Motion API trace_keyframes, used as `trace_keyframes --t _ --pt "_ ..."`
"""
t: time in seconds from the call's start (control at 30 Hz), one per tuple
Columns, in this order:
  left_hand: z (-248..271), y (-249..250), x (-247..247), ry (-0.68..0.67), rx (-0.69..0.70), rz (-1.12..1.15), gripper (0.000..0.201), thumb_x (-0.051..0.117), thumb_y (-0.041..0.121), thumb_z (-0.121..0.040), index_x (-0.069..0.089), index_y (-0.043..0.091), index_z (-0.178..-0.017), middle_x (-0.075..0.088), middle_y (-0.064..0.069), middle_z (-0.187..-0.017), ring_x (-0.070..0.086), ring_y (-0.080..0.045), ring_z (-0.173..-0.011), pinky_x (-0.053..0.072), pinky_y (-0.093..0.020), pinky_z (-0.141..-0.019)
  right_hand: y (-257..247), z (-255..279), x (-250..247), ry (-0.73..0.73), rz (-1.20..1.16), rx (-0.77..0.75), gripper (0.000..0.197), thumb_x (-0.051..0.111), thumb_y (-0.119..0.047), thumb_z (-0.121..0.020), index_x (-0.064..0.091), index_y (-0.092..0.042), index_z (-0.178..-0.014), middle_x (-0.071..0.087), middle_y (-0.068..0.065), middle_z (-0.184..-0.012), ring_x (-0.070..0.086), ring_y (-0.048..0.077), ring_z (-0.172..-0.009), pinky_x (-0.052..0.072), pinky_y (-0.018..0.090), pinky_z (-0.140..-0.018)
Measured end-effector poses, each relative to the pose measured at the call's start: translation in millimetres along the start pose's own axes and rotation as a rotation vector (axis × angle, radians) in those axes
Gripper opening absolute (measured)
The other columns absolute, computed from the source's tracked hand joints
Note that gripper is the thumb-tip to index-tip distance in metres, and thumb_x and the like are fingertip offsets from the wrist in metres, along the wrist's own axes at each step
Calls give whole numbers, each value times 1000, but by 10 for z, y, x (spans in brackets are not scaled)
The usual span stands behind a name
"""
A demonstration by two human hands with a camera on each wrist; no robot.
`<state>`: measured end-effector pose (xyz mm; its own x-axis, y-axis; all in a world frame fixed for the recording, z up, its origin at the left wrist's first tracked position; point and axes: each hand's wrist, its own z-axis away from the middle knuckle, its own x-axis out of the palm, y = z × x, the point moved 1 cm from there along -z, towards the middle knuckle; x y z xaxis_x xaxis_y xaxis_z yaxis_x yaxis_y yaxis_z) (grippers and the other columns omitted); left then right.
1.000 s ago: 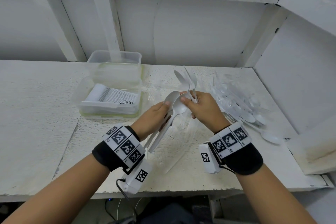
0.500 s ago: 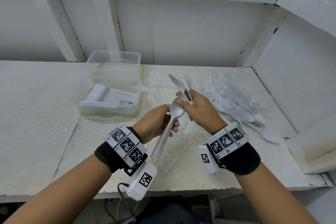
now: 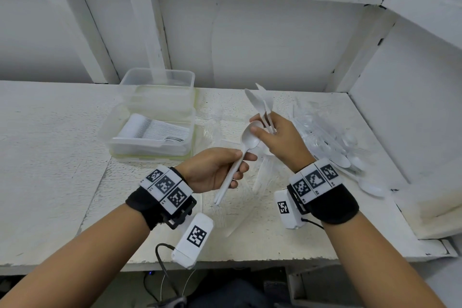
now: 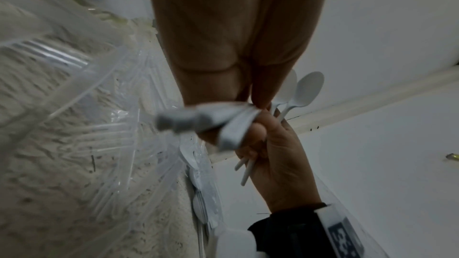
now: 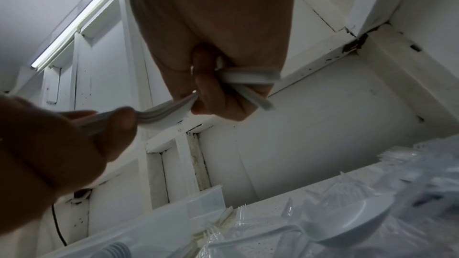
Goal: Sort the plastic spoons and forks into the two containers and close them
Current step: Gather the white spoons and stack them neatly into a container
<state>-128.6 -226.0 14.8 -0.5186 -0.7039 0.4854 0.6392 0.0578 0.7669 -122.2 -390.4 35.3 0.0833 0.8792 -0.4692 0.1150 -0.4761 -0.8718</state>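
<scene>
My left hand (image 3: 240, 166) grips the handles of a nested stack of white spoons (image 3: 250, 139) above the table; in the left wrist view the stack of spoons (image 4: 203, 121) is blurred. My right hand (image 3: 261, 127) holds two more white spoons (image 3: 260, 105) pointing up, and its thumb rests on the stack's bowl. The right wrist view shows their handles (image 5: 248, 79) in its curled fingers. The near clear container (image 3: 110, 137) holds a row of stacked spoons. Behind it stands a second clear container (image 3: 157, 75), seemingly empty.
A heap of white and clear cutlery (image 3: 330, 147) lies at the right by the wall. Clear forks (image 3: 265, 177) lie on the table under my hands. The white table (image 3: 50, 145) ends in a front edge near my wrists.
The spoon that my right hand was bringing over now sits nested in the stack in my left hand. Both hands have shifted slightly; the right keeps its two upright spoons.
</scene>
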Motion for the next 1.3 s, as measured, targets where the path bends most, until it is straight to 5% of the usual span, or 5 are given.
trace_keyframes --t 0.3,0.47,0.77,1.17,1.3 --pt "-96 69 -93 315 286 52 17 43 11 -97 59 4 -94 72 -8 -85 70 -14 -74 58 -28 -71 36 -1 137 115 -4 64 7 41 -25 -98 42 -18 -98 47 -5 -73 46 13 -62 45 35 -63" --pt "-145 10 -26 387 374 82 12 48 11 -95 59 6 -97 70 -10 -95 70 -15 -82 58 -29 -75 26 53 288 153 -41 36 20 41 -21 -99 47 -19 -80 50 -6 -70 49 9 -65 41 19 -59" --pt "-169 -36 20 380 424 66 7 50 9 -94 57 8 -94 70 -3 -82 68 -12 -75 57 -25 -67 -27 112 441 171 -37 -11 24 38 -16 -100 40 -8 -123 49 -11 -71 52 1 -64 42 8 -54" --pt "-128 -8 42 341 415 12 18 50 11 -95 65 8 -86 69 -13 -84 69 -17 -72 55 -24 -62 67 85 495 228 51 -22 20 53 -19 -94 65 -5 -101 39 -3 -107 45 19 -110 35 6 -82" --pt "-103 6 23 337 380 -18 26 49 7 -95 63 10 -74 70 -2 -70 69 -12 -66 55 -22 -59 71 105 492 159 -47 50 23 49 -21 -96 65 -9 -106 43 -2 -106 51 20 -109 47 34 -96"
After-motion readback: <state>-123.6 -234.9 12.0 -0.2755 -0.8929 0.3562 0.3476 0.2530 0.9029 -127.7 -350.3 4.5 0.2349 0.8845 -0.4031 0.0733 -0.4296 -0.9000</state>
